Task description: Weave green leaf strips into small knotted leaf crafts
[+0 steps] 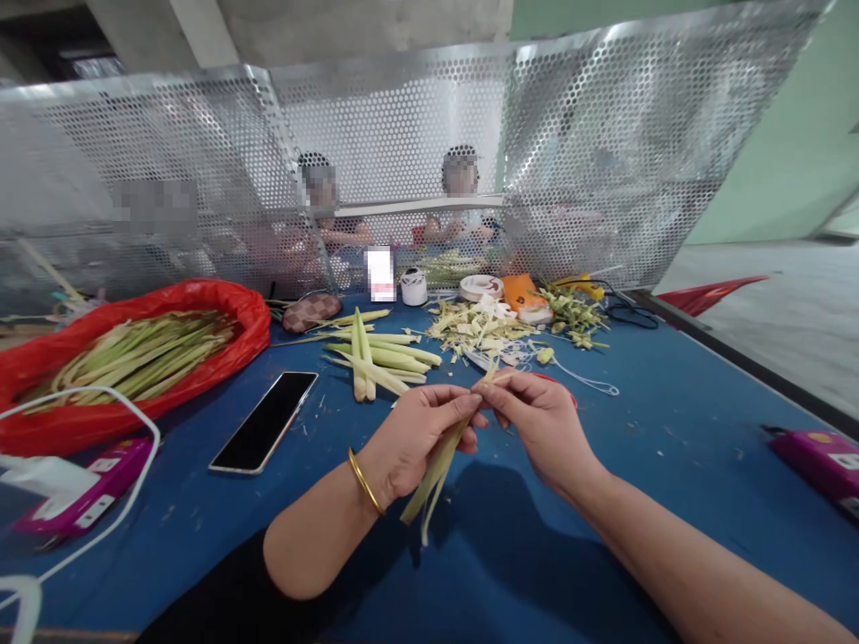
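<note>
A bundle of pale green leaf strips [439, 465] hangs from my fingers over the blue table. My left hand [429, 425] is closed around the upper part of the strips, thumb pressed on top. With thumb and fingertips together, my right hand [530, 407] pinches the strips' top end, touching the left fingertips. Just beyond my hands lie several folded pale green leaf pieces [382, 358], some stacked crosswise. Behind the right hand is a heap of pale trimmings [480, 322], with a loop of white cord [591, 385] beside it.
A red plastic bag [251, 313] full of long strips stands at left. Also on the table [671, 429] are a phone [268, 425], purple power strips [100, 492], a tape roll [481, 286] and an orange packet [523, 293]. Two people sit behind the perforated metal screen [403, 116].
</note>
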The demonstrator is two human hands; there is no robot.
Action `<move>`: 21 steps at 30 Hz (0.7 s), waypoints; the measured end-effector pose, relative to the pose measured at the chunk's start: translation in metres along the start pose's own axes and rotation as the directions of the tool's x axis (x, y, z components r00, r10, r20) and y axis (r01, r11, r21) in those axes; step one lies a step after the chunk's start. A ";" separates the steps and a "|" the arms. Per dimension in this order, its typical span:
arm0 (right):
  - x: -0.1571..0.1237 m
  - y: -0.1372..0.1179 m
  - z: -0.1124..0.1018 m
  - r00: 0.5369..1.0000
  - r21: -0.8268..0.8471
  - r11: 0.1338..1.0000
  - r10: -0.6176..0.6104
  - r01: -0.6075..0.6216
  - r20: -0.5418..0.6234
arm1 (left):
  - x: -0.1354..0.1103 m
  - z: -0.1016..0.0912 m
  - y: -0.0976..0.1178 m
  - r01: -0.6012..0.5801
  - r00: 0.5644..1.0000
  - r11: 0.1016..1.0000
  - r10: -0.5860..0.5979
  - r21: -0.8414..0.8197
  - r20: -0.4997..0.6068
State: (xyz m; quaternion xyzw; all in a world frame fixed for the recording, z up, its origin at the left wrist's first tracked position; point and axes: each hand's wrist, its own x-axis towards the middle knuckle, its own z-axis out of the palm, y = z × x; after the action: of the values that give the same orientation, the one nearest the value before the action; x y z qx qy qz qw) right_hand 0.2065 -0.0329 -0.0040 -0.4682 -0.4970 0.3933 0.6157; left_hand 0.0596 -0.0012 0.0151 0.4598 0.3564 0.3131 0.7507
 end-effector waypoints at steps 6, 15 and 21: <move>-0.001 -0.001 0.002 0.999 0.065 0.997 0.034 -0.035 0.015 | 0.000 -0.002 0.002 -0.048 0.999 0.989 0.051 0.137 -0.017; 0.002 0.007 0.002 0.986 0.230 0.960 0.164 -0.157 -0.011 | 0.006 -0.004 -0.004 -0.093 0.988 0.975 0.115 0.203 -0.100; 0.005 0.008 0.000 0.976 0.275 0.941 0.213 -0.194 -0.039 | 0.007 -0.003 -0.007 -0.093 0.983 0.974 0.123 0.207 -0.138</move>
State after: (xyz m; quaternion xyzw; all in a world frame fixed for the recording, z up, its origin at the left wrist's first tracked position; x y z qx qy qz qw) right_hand 0.2076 -0.0257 -0.0104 -0.4420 -0.3662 0.5026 0.6465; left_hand 0.0622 0.0026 0.0061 0.5269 0.4159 0.3499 0.6534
